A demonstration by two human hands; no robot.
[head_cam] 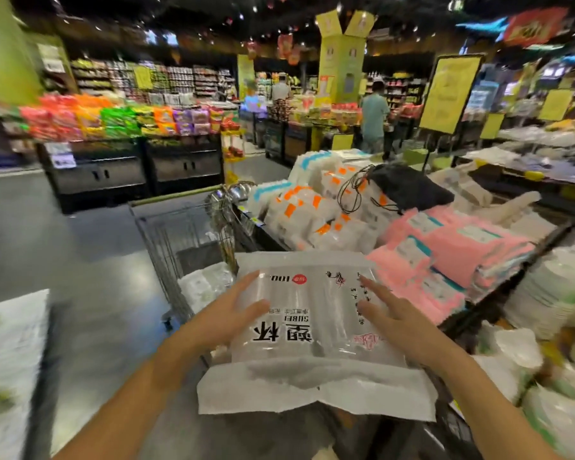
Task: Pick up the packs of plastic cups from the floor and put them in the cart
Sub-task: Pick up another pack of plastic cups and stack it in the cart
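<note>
A large clear pack of plastic cups (309,327) with black printed characters is held flat in front of me, over the near end of the wire shopping cart (166,234). My left hand (233,313) grips its left edge with the thumb on top. My right hand (392,317) grips its right edge, fingers spread over the top. Inside the cart lies another pale pack (203,287), partly hidden by the held one.
A display table (545,247) to the right carries white, orange-labelled and pink packs, a black bag (409,187) and stacked plates. Dark snack shelving (120,174) stands across the grey aisle floor (80,260). Two people stand far off. A white pack pile (10,360) sits at the left.
</note>
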